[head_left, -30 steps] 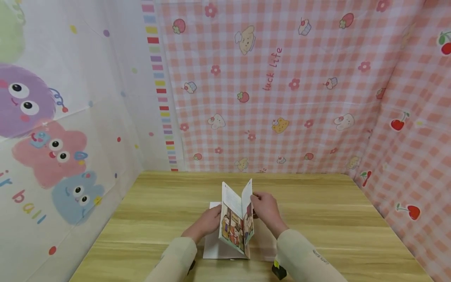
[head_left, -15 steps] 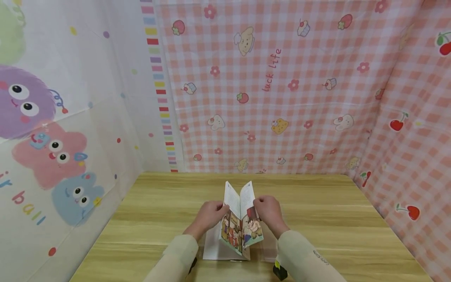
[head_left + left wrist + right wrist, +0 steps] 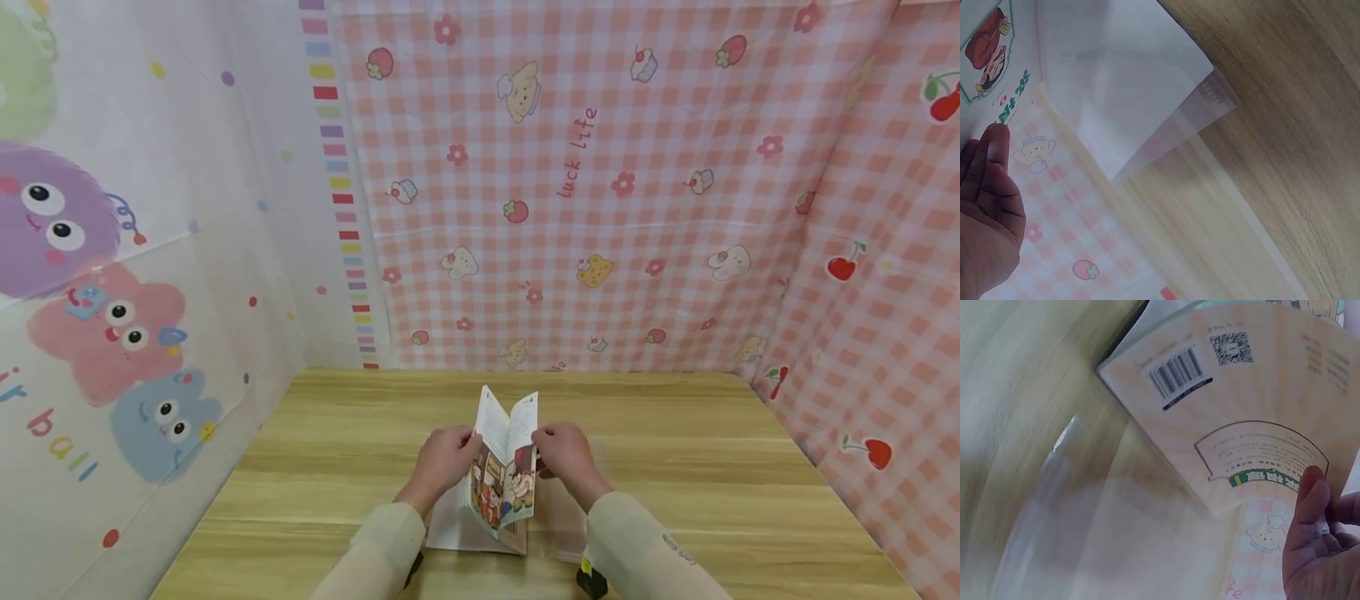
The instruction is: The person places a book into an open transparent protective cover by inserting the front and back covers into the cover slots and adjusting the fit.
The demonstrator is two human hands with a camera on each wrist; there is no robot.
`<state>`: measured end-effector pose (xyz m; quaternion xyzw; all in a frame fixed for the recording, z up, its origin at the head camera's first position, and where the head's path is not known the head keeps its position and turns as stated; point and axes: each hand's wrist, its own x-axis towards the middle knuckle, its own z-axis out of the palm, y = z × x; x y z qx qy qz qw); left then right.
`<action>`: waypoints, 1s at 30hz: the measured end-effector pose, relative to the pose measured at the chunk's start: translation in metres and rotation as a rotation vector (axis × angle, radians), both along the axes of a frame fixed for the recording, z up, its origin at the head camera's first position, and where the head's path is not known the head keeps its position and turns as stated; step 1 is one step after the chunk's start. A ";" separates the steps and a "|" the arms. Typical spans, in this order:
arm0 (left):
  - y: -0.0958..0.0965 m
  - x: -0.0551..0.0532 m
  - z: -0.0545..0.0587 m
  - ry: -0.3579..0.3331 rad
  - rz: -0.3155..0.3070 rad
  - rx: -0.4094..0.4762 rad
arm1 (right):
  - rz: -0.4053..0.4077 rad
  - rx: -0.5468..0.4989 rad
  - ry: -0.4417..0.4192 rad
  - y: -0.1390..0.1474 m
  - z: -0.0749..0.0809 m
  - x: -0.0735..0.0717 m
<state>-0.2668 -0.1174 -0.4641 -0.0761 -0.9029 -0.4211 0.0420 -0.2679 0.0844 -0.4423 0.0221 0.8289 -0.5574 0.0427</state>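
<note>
An open picture book (image 3: 491, 492) stands tilted up between my hands in the head view, with text above and coloured drawings below. My left hand (image 3: 442, 458) pinches its left edge, thumb over the page. The right edge is pinched by my right hand (image 3: 566, 454). The left wrist view shows the left fingers (image 3: 999, 147) against the front cover (image 3: 1019, 59), which has green lettering. In the right wrist view, the right thumb and fingers grip the back cover (image 3: 1260, 394), printed with a barcode and QR code.
A white sheet (image 3: 468, 537) lies beneath the book on the wooden table (image 3: 315, 433). Clear plastic film (image 3: 567, 537) spreads to its right, and its corner (image 3: 1219, 100) juts past the sheet in the left wrist view. Patterned cloths (image 3: 675, 108) hang behind and at the sides.
My left hand has come up so its thumb lies over the left page. The right-hand page swung wider open, then came partly back in. Both hands still hold the book.
</note>
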 end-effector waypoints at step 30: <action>-0.008 0.000 -0.006 0.041 0.021 -0.034 | -0.013 -0.236 -0.106 -0.001 -0.005 0.007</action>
